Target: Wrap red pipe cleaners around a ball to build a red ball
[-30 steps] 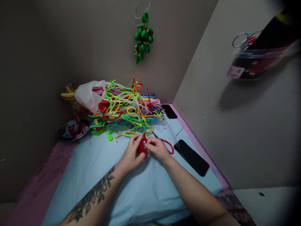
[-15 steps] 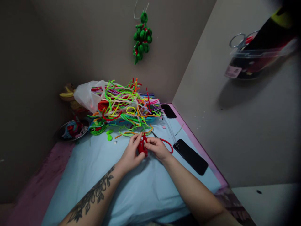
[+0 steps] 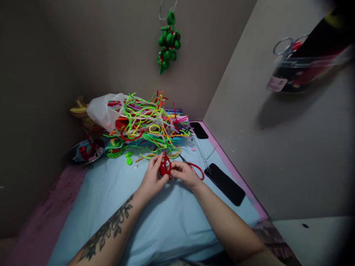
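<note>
My left hand and my right hand meet over a light blue cloth and both pinch a small red pipe-cleaner shape between their fingertips. The left thumb and fingers close on its left side, the right fingers on its right side. Just behind my right hand lie red-handled scissors. A big tangled pile of coloured pipe cleaners lies a short way beyond the hands.
Two black phones lie along the right wall. A clear plastic bag rests on the pile's left. A dish of craft bits stands far left. A green ornament hangs on the back wall.
The red shape has turned and shifted slightly left between my fingers, and both hands have crept a little farther from me.
</note>
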Available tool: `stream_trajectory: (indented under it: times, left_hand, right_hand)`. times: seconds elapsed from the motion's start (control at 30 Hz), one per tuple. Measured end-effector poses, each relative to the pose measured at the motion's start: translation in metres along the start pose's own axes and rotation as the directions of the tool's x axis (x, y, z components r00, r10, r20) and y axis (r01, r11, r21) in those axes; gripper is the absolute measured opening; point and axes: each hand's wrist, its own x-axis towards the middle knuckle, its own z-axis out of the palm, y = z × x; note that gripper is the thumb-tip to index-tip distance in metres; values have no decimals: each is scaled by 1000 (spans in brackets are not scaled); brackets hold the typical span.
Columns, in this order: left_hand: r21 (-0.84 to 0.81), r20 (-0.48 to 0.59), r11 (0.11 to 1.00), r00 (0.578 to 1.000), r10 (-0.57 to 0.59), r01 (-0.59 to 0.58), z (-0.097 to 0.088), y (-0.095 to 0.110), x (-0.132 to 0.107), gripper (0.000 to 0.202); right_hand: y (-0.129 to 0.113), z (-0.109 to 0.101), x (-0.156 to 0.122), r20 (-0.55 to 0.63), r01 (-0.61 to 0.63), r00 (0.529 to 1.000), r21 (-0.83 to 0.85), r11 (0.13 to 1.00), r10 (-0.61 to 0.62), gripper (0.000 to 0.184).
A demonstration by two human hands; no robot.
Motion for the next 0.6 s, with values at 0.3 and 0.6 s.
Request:
stream_trajectory:
  times: [0.3,0.6]
  left_hand:
    - [109,-80,994,997,-7,16,0,-4,0,72]
    - [168,-96,986,995,2,15,0,-6,1,72]
  right_hand:
    - [-5,14,-2,-157,127,962,-460,879,-222,8]
    - [-5,16,0,-243,50,955,-433,900,-170,10]
